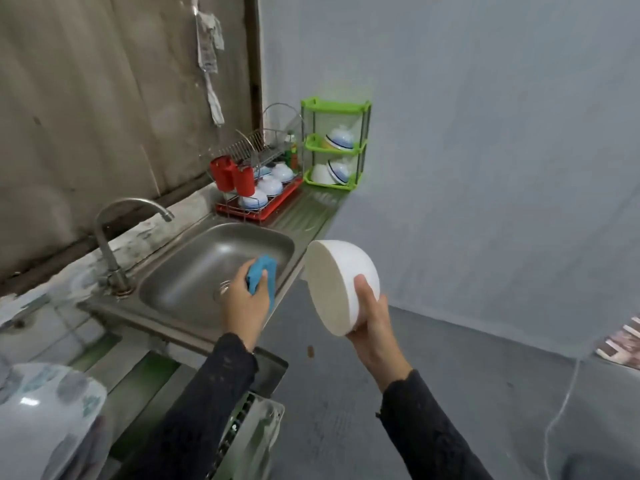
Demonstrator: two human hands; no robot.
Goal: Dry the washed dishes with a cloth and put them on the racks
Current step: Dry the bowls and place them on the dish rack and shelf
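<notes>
Bowl point(341, 285) tipped sideways, just right of sink point(214, 251) | right hand point(372, 323): thumb on rim; fingers curled under base | left hand point(244, 303): fingers clench blue cloth point(263, 277) | next: wipe inside; turn bowl; grip firm, likely slick

No readable text, label or number anywhere.

Blue cloth point(262, 277), plain white bowl point(341, 284), green rack point(335, 145), red cups point(232, 174).

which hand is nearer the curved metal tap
Left. The left hand, gripping a blue cloth, is over the steel sink right of the curved metal tap; the right hand holds a white bowl beyond the sink's edge.
</notes>
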